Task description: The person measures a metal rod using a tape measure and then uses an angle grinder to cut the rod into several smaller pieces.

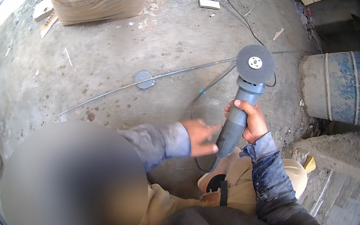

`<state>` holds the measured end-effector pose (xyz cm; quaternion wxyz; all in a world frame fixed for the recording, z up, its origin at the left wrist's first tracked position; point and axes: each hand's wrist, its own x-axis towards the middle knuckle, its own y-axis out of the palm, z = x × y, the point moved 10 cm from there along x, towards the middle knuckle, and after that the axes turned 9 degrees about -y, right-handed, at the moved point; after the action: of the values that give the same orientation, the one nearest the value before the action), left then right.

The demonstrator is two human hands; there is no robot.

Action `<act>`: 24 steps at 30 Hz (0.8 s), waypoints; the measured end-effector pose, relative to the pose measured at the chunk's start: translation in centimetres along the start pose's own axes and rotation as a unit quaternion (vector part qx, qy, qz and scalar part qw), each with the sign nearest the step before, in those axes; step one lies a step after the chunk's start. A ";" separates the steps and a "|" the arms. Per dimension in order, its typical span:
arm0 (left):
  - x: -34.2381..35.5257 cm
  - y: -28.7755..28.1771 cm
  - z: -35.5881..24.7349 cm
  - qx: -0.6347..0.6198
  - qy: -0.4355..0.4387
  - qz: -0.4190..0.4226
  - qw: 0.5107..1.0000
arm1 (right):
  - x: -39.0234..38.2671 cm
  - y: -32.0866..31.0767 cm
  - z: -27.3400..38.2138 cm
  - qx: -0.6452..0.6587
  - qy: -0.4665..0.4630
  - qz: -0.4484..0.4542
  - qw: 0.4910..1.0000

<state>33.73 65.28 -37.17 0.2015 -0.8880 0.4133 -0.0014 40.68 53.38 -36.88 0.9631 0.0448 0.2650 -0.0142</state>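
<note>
Grinder (234,120) hides part of rod (174,72); barrel (343,88) right, wrapped bundle (100,3) beyond.

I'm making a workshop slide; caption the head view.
Right hand grips an angle grinder, left hand beside it; a thin rod crosses the concrete floor.

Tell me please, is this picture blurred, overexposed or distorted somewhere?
Head view: the left hand looks smeared, the grinder fairly sharp; head view: a round blur hides the lower left; head view: glare whitens the upper-left rim, and the thin rod looks bowed, perhaps by the lens.
</note>
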 end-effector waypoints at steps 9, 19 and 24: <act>-5.9 -8.6 11.1 0.074 -0.126 -0.205 0.968 | 0.6 0.5 -1.0 -0.143 -0.024 0.017 0.989; -3.0 -0.8 -3.0 -0.018 -0.044 -0.167 0.985 | -0.5 3.5 0.4 0.030 -0.006 -0.004 1.000; -3.3 -0.6 -1.9 -0.023 0.019 -0.174 0.984 | 0.0 3.2 -0.4 0.036 -0.011 -0.024 0.999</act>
<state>31.69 67.42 -34.65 0.1699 -0.9505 0.2564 -0.0435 40.61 56.59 -36.93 0.9631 0.0726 0.2548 -0.0476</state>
